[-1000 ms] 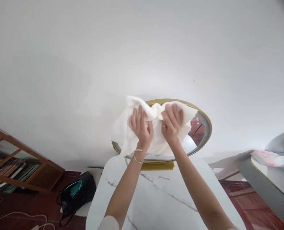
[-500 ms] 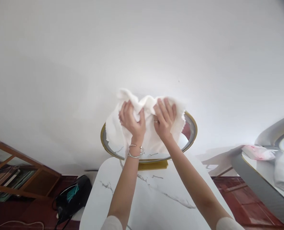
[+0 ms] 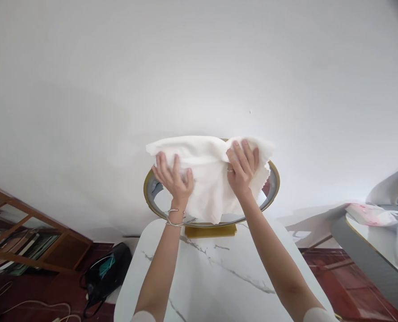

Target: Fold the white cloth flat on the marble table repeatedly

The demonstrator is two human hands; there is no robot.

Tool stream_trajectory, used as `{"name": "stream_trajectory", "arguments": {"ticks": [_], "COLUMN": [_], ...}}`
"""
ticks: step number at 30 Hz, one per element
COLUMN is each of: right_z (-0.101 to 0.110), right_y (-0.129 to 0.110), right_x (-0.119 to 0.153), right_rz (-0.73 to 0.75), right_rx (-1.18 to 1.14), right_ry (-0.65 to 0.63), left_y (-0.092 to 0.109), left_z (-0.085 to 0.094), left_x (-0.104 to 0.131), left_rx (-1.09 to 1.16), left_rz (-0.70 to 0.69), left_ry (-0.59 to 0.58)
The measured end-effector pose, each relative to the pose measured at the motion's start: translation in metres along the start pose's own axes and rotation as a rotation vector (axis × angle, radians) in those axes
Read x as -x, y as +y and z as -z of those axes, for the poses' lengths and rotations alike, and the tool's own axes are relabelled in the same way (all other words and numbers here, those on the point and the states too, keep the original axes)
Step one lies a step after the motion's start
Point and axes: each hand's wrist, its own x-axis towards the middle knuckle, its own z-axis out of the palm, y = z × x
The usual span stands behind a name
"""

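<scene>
Both spread open in grip on white cloth (image 3: 207,183): left hand (image 3: 175,179), right hand (image 3: 242,170) | now wider apart | cloth smoother over mirror (image 3: 160,199)

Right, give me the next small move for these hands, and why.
I'd probably ease the left hand down slightly, drawing the white cloth along: that hand lies spread on the cloth, and the mirror shows uncovered glass at its lower left. The right hand already rests near the cloth's right edge.

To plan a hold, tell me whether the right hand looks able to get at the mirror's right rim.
Probably yes: the right hand is on the white cloth close by, and the gold rim shows bare past it.
</scene>
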Motion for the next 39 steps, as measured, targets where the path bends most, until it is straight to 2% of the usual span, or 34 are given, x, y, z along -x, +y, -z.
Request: {"name": "stream_trajectory", "arguments": {"ticks": [4,10,14,17,21,27,31,35,39], "right_z": [0.008,0.025,0.035,0.044,0.059,0.079,0.082,0.085,0.09], "right_y": [0.019,0.055,0.073,0.079,0.074,0.049,0.03,0.018,0.006], "right_x": [0.001,0.01,0.031,0.058,0.103,0.17,0.21,0.244,0.266], "right_rz": [0.014,-0.08,-0.158,-0.187,-0.287,-0.588,-0.808,-0.959,-1.047], "right_rx": [-0.008,0.065,0.061,0.036,0.035,0.088,0.128,0.039,-0.062], "right_ry": [0.121,0.152,0.153,0.12,0.058,0.028,-0.041,-0.209,-0.4], "left_y": [0.017,0.055,0.061,0.052,0.034,0.014,0.004,-0.013,-0.029], "left_z": [-0.02,-0.046,-0.062,-0.069,-0.067,-0.06,-0.053,-0.039,-0.022], "left_x": [0.013,0.029,0.052,0.081,0.129,0.196,0.228,0.252,0.265], "left_rx": [0.089,0.112,0.15,0.192,0.228,0.32,0.306,0.182,0.11], "left_rz": [-0.097,-0.292,-0.269,-0.264,-0.288,-0.251,-0.262,-0.369,-0.349], "left_ry": [-0.144,-0.234,-0.325,-0.444,-0.626,-0.774,-0.821,-0.836,-0.828]}}
